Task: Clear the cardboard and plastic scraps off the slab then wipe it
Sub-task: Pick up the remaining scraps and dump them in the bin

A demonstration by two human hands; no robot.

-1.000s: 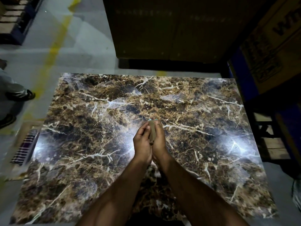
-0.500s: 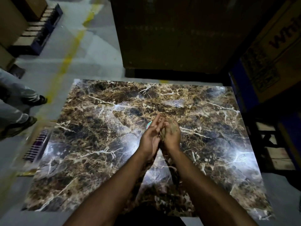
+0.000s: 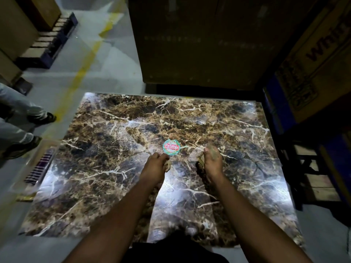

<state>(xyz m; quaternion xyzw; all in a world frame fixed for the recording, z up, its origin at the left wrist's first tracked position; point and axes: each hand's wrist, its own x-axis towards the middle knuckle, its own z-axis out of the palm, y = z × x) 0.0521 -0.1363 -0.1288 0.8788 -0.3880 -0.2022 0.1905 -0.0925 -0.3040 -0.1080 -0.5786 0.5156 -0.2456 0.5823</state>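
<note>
A polished brown marble slab (image 3: pixel 114 149) with white veins fills the middle of the view. On its centre lies a round green and red plastic label (image 3: pixel 171 147). My left hand (image 3: pixel 156 165) sits just below and left of the label, fingers curled round a small beige cardboard bit (image 3: pixel 167 167). My right hand (image 3: pixel 212 163) is a hand's width to the right and grips a brown cardboard scrap (image 3: pixel 201 160) that juts out on its left side. Both hands hover low over the slab.
Tall cardboard boxes (image 3: pixel 199 44) stand behind the slab, and a printed carton (image 3: pixel 313 63) is at the right. A wooden pallet (image 3: pixel 315 177) lies along the right edge. A person's legs and shoes (image 3: pixel 24 130) stand on the grey floor at the left, near a striped mat (image 3: pixel 40 166).
My hands were pressed together around one cardboard piece. They have moved apart, each with cardboard, uncovering the round label between them.
</note>
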